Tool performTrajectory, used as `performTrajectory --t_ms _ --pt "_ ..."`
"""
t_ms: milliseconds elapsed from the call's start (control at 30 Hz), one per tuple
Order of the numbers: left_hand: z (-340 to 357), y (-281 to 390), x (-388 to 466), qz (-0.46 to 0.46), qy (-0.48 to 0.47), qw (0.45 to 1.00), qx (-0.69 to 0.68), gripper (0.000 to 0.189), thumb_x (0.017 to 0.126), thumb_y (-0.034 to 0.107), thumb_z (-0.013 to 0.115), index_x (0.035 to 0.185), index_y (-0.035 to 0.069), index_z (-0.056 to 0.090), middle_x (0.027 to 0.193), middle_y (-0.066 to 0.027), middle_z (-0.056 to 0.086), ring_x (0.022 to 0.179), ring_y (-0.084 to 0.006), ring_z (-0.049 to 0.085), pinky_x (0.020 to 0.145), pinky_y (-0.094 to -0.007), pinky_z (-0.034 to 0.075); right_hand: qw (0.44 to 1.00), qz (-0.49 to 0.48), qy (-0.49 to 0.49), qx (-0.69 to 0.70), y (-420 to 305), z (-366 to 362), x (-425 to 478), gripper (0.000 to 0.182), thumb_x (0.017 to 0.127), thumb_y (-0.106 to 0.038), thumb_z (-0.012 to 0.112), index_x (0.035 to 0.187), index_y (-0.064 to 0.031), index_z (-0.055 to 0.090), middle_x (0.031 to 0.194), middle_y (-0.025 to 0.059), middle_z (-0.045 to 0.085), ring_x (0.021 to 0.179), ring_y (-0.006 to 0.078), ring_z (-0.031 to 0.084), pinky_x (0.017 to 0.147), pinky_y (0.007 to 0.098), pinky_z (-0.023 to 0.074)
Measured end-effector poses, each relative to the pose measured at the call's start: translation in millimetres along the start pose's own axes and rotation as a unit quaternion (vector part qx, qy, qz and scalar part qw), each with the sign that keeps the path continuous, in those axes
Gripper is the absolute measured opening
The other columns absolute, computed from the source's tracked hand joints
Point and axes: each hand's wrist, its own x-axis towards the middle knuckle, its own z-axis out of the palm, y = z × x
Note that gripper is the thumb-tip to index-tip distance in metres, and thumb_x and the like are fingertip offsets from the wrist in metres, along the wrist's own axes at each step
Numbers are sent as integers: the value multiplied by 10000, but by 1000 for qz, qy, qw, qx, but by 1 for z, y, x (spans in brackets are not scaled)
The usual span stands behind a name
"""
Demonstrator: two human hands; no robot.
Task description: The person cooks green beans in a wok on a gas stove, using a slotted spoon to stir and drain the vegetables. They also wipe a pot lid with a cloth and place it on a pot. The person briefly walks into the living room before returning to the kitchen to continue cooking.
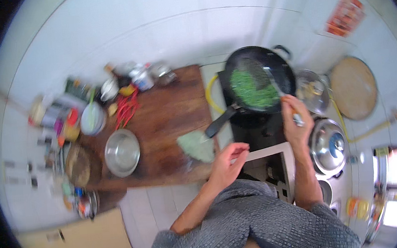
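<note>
My right hand (pixel 296 119) is closed round the handle of a perforated metal skimmer (pixel 257 72), whose head is in a black wok (pixel 284 79). Chopped green vegetables (pixel 250 90) lie in the wok beneath and around the skimmer. The wok sits on a black stove (pixel 259 132), its handle (pixel 219 123) pointing down to the left. My left hand (pixel 231 162) is below that handle, fingers slightly curled, holding nothing. A pale green cloth (pixel 196 146) rests at the wooden table's edge, left of my left hand.
On the wooden table (pixel 169 112) are a metal bowl (pixel 122 152), red chillies (pixel 126 107), a white bowl (pixel 92 119), bottles and jars. A round chopping block (pixel 78 164) stands far left. Right of the stove are a lidded steel pot (pixel 328 146) and a glass lid (pixel 311 91).
</note>
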Motion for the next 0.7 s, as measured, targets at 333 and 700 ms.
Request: performTrajectory --t_ms 333,700 --pt "-29 -4 -23 -92 92 986 -109 221 1082 112 648 1269 -3 669 1193 -65 731 1084 -105 675 954 -260 541 998 -41 -20 -33 -40 -28 -3 172 929 74 728 1098 50 745 1211 231 760 1125 322 746 1012 409 571" --pt "-24 -2 -10 -59 55 988 -133 211 1081 69 633 1264 -35 648 1182 -90 732 1065 -140 686 983 -299 554 994 -80 -36 -64 -74 -47 -3 231 876 55 775 1103 22 752 1302 263 718 1162 372 730 1021 424 566"
